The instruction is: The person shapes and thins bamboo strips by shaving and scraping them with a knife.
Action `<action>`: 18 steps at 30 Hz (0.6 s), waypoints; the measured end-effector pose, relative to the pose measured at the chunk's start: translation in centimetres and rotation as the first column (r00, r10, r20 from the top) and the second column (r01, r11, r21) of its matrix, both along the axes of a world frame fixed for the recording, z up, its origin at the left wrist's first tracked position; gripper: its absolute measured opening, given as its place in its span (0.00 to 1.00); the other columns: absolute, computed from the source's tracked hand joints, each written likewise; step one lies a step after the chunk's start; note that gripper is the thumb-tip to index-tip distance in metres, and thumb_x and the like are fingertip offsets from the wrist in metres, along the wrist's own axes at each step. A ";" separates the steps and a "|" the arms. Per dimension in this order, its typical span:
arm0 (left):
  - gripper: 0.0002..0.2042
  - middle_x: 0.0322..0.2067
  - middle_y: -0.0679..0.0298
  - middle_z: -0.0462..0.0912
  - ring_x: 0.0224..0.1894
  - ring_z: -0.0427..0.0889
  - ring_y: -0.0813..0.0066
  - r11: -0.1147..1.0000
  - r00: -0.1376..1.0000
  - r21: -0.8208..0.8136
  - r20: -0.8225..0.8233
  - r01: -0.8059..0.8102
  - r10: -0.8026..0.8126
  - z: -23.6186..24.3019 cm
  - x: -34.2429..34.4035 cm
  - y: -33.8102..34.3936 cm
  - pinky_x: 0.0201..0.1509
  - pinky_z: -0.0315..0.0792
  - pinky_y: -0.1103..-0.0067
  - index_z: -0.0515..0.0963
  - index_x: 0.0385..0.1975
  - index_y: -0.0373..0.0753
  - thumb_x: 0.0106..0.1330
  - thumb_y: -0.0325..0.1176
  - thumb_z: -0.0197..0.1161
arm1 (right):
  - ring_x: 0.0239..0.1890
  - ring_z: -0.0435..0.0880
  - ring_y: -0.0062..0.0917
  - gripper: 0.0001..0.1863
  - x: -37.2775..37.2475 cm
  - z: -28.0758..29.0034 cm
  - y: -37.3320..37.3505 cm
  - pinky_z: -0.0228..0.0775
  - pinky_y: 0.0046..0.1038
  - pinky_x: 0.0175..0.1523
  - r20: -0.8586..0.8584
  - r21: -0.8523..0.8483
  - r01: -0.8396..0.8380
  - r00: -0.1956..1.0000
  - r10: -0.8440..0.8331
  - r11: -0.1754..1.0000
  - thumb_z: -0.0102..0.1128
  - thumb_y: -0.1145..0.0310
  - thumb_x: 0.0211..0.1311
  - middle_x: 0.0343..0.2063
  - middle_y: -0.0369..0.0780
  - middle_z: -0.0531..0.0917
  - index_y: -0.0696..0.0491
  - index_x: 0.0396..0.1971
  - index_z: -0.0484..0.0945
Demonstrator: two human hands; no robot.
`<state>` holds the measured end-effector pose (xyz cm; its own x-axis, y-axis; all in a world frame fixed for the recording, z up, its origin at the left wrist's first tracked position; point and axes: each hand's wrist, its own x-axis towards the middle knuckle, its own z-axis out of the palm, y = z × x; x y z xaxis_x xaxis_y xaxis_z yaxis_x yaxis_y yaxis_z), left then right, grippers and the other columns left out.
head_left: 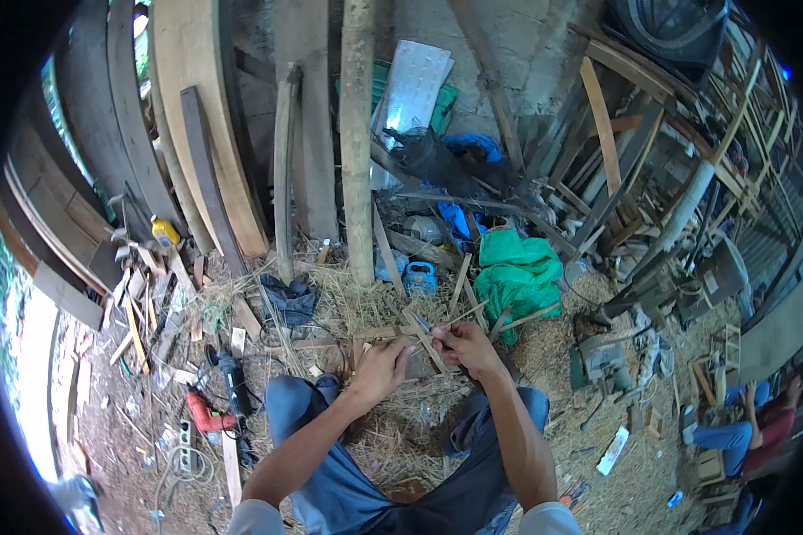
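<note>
In front of my bent knees, my right hand grips a small blade, its metal pointing up and to the left, against a thin pale bamboo strip. My left hand is closed just left of it, its fingertips on the pale strips; exactly which piece it pinches is too small to tell. Beneath both hands lie scattered slats, shavings and straw.
Planks and poles lean along the back. A green plastic sack lies ahead right. A red drill, an angle grinder and a power strip sit at my left. Another person sits at the far right.
</note>
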<state>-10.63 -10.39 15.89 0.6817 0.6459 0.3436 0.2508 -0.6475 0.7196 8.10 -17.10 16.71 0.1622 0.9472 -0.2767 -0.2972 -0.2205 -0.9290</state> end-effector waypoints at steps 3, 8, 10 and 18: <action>0.05 0.25 0.50 0.77 0.24 0.77 0.50 0.995 0.999 0.096 -0.036 0.021 -0.017 -0.4 -0.6 -0.1 0.26 0.70 0.66 0.71 0.35 0.37 0.64 0.30 0.55 | 0.14 0.60 0.10 0.11 -0.3 0.6 -0.5 0.47 0.16 0.17 -0.007 -0.020 -0.016 1.000 0.016 1.000 0.58 0.65 0.63 0.17 0.31 0.72 0.57 0.25 0.75; 0.05 0.26 0.50 0.77 0.26 0.77 0.48 0.991 0.995 0.130 -0.102 0.024 -0.011 0.6 -1.4 -0.7 0.28 0.71 0.62 0.70 0.37 0.37 0.65 0.30 0.54 | 0.14 0.60 0.09 0.10 -0.2 1.0 -0.9 0.47 0.16 0.18 0.014 -0.056 0.022 1.000 -0.021 0.998 0.59 0.66 0.62 0.19 0.31 0.74 0.58 0.30 0.75; 0.05 0.25 0.49 0.77 0.26 0.78 0.49 0.990 0.998 0.142 -0.061 0.026 -0.017 1.0 -1.7 -0.9 0.27 0.71 0.62 0.70 0.36 0.37 0.65 0.30 0.53 | 0.15 0.60 0.10 0.10 -0.5 1.4 -0.9 0.47 0.16 0.18 0.009 -0.078 0.044 0.999 -0.043 0.996 0.59 0.66 0.62 0.20 0.32 0.74 0.58 0.31 0.75; 0.04 0.21 0.50 0.76 0.24 0.76 0.47 0.992 0.999 0.121 -0.027 0.032 -0.028 1.5 -1.5 -1.2 0.25 0.69 0.63 0.71 0.35 0.36 0.64 0.29 0.54 | 0.15 0.61 0.11 0.11 0.2 0.5 -0.9 0.50 0.17 0.18 0.039 0.035 0.077 0.996 -0.078 0.996 0.61 0.66 0.61 0.19 0.33 0.75 0.61 0.32 0.76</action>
<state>-12.15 -11.60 17.42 0.7097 0.5796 0.4005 0.2471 -0.7371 0.6289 8.34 -18.04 17.23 0.2457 0.9399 -0.2372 -0.2745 -0.1672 -0.9469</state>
